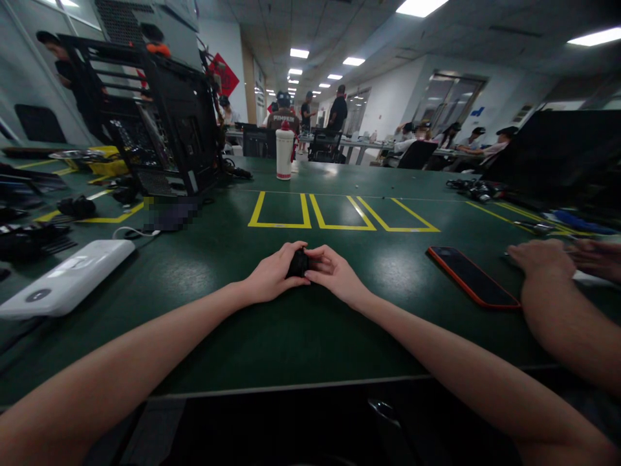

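Note:
Between my two hands is a small black object (297, 263), low over the green table (310, 330). My left hand (275, 272) has its thumb and fingers closed round the left side of it. From the right, my right hand (336, 273) touches the same object with thumb and fingertips pinched together. What the object is cannot be made out. Beyond the hands, three yellow tape outlines (347, 227) mark the tabletop.
A white power bank (68, 277) lies left, near an open black computer case (179, 123). A white bottle (284, 154) stands behind. Right are an orange-edged phone (473, 277) and another person's hands (546, 259). Cables (480, 189) lie back right.

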Action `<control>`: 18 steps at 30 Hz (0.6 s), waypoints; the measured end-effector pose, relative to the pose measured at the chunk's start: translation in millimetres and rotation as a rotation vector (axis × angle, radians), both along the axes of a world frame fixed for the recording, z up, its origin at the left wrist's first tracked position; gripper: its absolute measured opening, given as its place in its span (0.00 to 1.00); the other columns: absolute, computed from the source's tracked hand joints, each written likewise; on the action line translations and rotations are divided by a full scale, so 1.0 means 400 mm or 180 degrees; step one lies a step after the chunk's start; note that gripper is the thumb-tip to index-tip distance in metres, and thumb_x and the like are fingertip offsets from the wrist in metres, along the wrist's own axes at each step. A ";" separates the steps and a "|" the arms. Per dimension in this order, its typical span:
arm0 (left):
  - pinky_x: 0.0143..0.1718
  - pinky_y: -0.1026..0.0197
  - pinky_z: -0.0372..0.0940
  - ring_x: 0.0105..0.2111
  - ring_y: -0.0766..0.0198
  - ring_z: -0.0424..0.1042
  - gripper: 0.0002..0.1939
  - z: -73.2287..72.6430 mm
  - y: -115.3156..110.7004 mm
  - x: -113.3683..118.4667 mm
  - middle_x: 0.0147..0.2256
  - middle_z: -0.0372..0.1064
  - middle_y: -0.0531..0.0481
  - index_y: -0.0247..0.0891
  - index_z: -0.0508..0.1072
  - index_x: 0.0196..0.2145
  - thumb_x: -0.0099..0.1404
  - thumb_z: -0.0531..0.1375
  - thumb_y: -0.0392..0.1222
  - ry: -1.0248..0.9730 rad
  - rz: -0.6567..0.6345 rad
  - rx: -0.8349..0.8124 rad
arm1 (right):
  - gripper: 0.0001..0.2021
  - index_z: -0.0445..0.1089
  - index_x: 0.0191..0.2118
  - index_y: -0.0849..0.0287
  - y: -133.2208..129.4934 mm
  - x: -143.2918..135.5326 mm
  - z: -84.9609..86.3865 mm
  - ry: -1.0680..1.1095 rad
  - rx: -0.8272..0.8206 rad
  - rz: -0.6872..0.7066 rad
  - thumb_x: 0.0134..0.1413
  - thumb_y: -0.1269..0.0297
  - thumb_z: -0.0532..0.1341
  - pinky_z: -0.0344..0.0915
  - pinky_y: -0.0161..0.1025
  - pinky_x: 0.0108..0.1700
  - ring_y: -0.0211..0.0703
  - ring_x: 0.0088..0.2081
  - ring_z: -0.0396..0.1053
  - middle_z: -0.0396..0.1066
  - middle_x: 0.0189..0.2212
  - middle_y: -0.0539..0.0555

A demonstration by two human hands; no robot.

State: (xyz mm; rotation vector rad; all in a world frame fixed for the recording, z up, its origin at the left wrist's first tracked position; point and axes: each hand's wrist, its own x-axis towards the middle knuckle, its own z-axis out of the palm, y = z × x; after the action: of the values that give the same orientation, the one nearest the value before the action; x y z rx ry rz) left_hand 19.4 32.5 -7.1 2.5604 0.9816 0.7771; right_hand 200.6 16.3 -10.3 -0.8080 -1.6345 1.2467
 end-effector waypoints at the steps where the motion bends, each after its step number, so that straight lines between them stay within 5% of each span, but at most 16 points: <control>1: 0.47 0.50 0.60 0.48 0.54 0.62 0.32 0.000 0.000 0.000 0.50 0.56 0.41 0.39 0.47 0.55 0.58 0.57 0.50 -0.0003 -0.0001 0.0000 | 0.13 0.64 0.39 0.56 -0.001 -0.001 0.001 0.0005 -0.0009 -0.0017 0.44 0.69 0.62 0.65 0.42 0.47 0.40 0.43 0.68 0.65 0.40 0.50; 8: 0.46 0.50 0.60 0.48 0.53 0.62 0.33 0.002 0.000 0.002 0.50 0.56 0.41 0.40 0.48 0.54 0.57 0.57 0.51 -0.0074 -0.0018 -0.0024 | 0.12 0.66 0.39 0.57 0.006 -0.004 -0.001 -0.0097 0.0027 -0.0335 0.46 0.65 0.61 0.64 0.43 0.47 0.40 0.43 0.67 0.67 0.39 0.52; 18: 0.47 0.50 0.60 0.49 0.53 0.62 0.32 -0.001 0.000 0.003 0.50 0.56 0.41 0.40 0.48 0.54 0.57 0.58 0.49 -0.0106 -0.0015 0.0020 | 0.14 0.65 0.40 0.57 0.002 0.001 0.002 -0.0015 -0.0085 -0.0088 0.43 0.68 0.63 0.64 0.42 0.48 0.40 0.44 0.67 0.67 0.40 0.51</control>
State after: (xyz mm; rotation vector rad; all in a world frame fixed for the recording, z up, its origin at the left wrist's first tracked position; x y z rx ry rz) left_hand 20.4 32.4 -7.5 2.5458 0.9644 0.8202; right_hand 201.1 17.0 -9.7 -0.8480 -1.6084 1.2504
